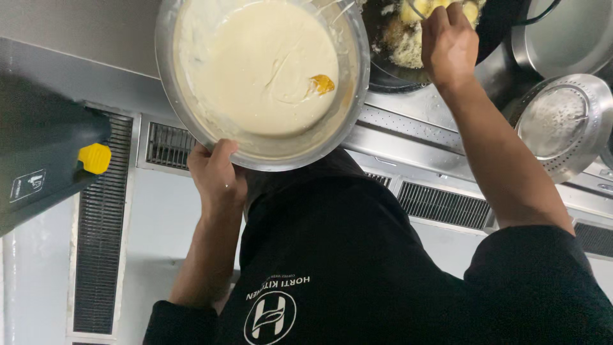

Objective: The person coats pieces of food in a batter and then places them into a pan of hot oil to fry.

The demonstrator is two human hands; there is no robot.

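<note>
While the left hand (217, 176) grips the near rim of a steel mixing bowl (167, 76), thumb hooked over the edge and fingers out of sight under it, the bowl is held tilted above the stove front. The bowl spreads away from that hand, up and to its right, and holds pale, creamy batter (255, 64); a single orange-yellow piece (322, 84) sits in the batter on the side farthest from the thumb. The right hand (449, 45) is closed around a thin wire handle (418, 9), of which only a short loop shows beyond the knuckles, so the tool itself cannot be made out. Just to the left of that hand and past its fingers lies a dark wok (498, 29) with yellow battered pieces (405, 38) frying in it. To the right of the right forearm rests a round perforated steel strainer (565, 124). Left of the left hand, a dark container with a yellow cap (94, 158) juts in.
</note>
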